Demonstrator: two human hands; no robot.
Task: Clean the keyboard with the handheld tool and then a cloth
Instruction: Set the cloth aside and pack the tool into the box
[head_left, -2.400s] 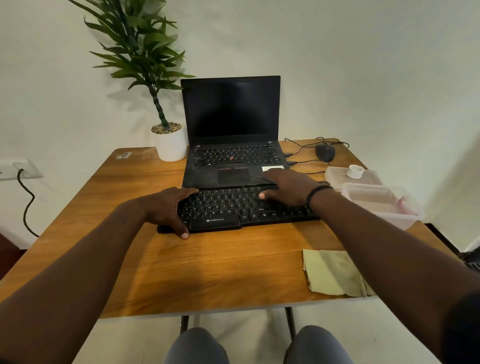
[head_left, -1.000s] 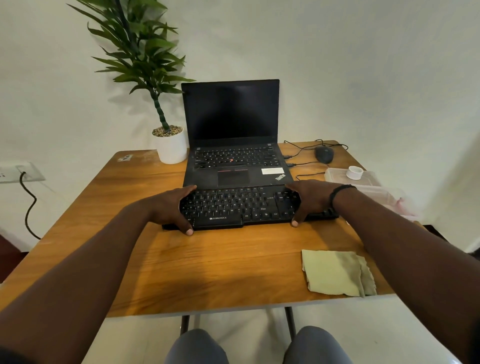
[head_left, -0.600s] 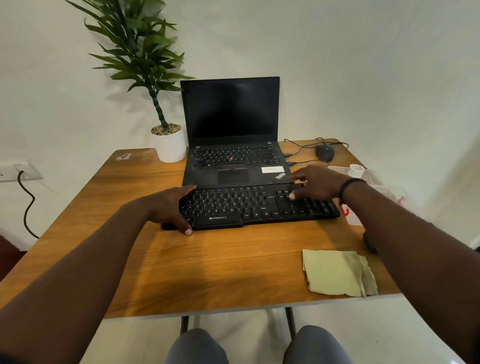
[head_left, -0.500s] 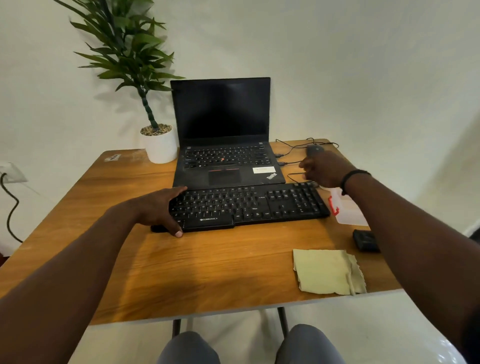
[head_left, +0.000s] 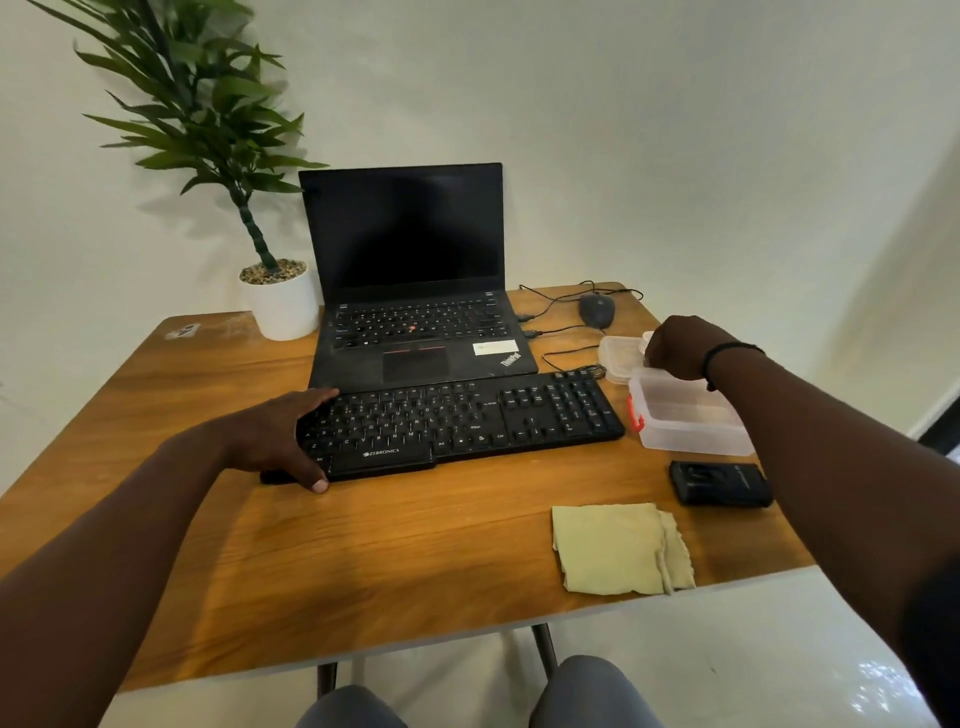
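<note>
Sitting on a wooden table is an open laptop with a dark screen, a potted plant to its left. Right in front of the laptop lies the black keyboard. The left hand grips the keyboard's left end, fingers over the keys and thumb at the front edge. Off to the right sits a clear plastic container, with its lid just behind it. The right hand is over that lid, fingers curled toward a small white thing; can't tell if it's actually gripping it. A yellow cloth lies folded near the front edge, a small black device behind it, and a mouse is at the back.
</note>
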